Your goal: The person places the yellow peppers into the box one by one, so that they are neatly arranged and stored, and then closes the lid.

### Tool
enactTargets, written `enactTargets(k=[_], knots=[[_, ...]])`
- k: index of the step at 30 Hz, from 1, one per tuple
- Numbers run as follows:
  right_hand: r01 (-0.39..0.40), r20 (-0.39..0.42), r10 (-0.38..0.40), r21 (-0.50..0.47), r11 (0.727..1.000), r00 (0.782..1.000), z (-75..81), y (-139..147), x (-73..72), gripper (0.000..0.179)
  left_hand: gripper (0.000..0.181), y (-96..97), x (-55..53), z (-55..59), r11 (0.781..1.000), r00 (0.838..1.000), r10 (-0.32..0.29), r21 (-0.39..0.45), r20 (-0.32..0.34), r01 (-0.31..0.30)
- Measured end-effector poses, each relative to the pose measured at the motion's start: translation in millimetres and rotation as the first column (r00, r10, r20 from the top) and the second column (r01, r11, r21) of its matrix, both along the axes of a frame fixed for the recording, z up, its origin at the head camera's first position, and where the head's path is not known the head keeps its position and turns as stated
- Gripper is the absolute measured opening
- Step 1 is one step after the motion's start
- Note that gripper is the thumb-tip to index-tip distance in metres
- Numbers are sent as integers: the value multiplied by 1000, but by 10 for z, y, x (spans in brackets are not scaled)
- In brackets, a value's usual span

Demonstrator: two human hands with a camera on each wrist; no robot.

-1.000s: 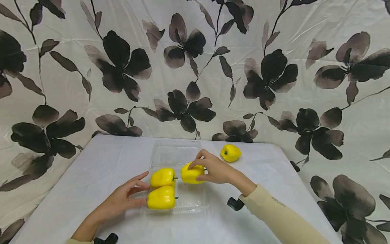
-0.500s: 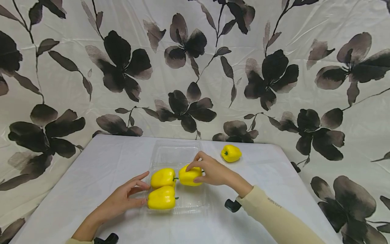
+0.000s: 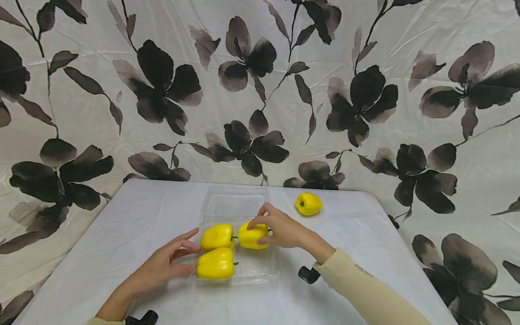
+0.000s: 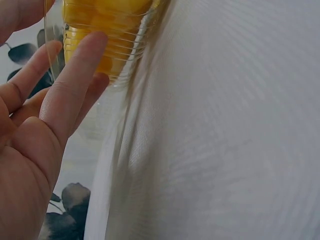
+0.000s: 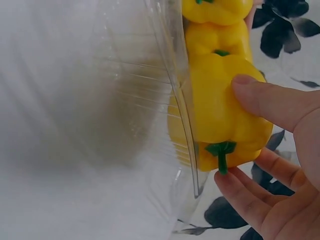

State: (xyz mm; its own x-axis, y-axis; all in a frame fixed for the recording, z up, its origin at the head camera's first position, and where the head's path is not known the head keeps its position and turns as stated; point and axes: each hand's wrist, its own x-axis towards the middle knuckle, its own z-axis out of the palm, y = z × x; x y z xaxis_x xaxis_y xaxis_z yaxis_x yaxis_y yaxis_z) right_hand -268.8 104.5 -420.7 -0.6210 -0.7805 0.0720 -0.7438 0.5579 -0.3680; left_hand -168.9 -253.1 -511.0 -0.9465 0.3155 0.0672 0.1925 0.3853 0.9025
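Note:
My right hand (image 3: 284,228) holds a yellow bell pepper (image 3: 248,235) between thumb and fingers, low inside a clear plastic clamshell container (image 3: 256,268). In the right wrist view this bell pepper (image 5: 225,110) shows its green stem, the thumb on its side. Two more yellow bell peppers, the rear one (image 3: 216,236) and the front one (image 3: 215,263), lie along the container's left side, stems to the right. My left hand (image 3: 162,264) stays beside them with fingers extended. In the left wrist view, the left hand's fingertips (image 4: 97,42) are at the container's ribbed wall (image 4: 122,47).
Another yellow bell pepper (image 3: 308,204) lies on the white-covered table (image 3: 337,253) at the back right. The container's raised lid (image 3: 233,205) extends behind its base. A floral cloth (image 3: 308,81) hangs behind the table.
My right hand has brought its bell pepper slightly left and down in the container, close to the rear bell pepper's stem. The left hand has stayed in place.

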Motion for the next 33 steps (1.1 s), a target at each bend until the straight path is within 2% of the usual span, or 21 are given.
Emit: enactTargets(k=[13, 23, 33], knots=[[-5, 6, 5, -6, 1000, 1000, -78, 17, -104, 39, 41, 39, -56, -7, 1000, 1000, 12, -1, -10, -12], [0, 48, 2, -38, 999, 999, -136, 60, -179, 39, 41, 56, -113, -7, 1000, 1000, 6, 12, -20, -6], [-6, 34, 8, -58, 998, 999, -218, 106, -273, 40, 42, 83, -159, -10, 1000, 1000, 13, 15, -18, -13]])
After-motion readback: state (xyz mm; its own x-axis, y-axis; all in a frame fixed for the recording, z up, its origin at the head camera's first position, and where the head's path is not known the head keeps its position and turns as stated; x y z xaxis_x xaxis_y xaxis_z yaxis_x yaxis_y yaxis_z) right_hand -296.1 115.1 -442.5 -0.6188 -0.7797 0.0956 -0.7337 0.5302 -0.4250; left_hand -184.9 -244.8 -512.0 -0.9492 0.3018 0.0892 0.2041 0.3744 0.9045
